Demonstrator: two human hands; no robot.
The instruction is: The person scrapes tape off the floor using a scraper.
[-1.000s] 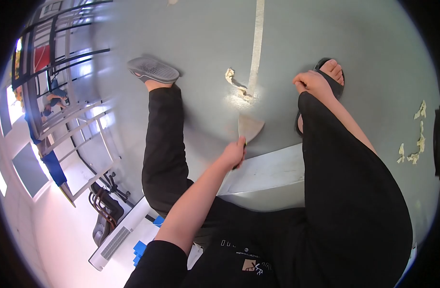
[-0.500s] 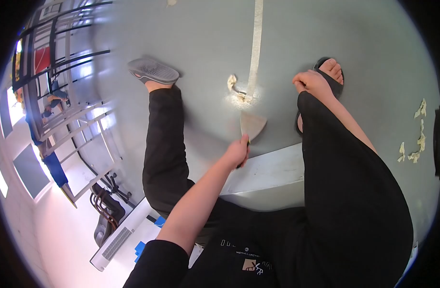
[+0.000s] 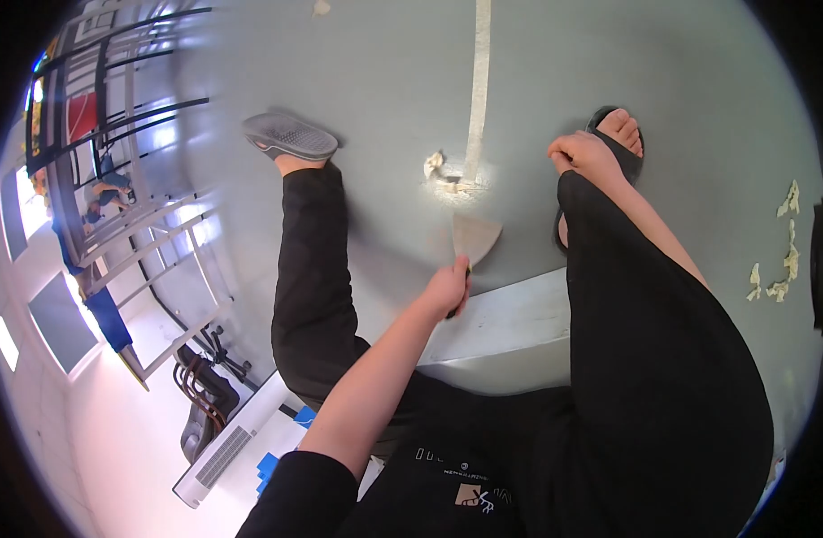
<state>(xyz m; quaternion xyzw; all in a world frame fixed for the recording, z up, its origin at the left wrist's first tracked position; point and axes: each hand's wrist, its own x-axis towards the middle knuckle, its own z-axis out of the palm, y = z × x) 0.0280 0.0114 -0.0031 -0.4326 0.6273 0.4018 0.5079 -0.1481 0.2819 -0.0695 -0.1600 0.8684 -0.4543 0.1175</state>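
Note:
My left hand (image 3: pixel 447 287) is closed around the dark handle of a putty knife (image 3: pixel 476 237), whose wide flat blade points forward just above or on the floor. Just ahead of the blade, a curled scrap of peeled tape (image 3: pixel 435 164) lies at the worn end of a pale tape strip (image 3: pixel 477 108) stuck to the grey floor. My right hand (image 3: pixel 595 160) hangs beyond my right knee, near the sandalled foot, its fingers curled in with nothing visible in them.
Crumpled tape scraps (image 3: pixel 791 255) lie on the floor at the right. I sit on a low white surface (image 3: pixel 510 327). At the left are a metal frame (image 3: pixel 174 242), a dark chair (image 3: pixel 205 403) and a person (image 3: pixel 111 193) in the distance.
The putty knife has shifted very slightly back, away from the tape's end. The curled tape scrap has settled closer to the floor. My right hand has stayed still.

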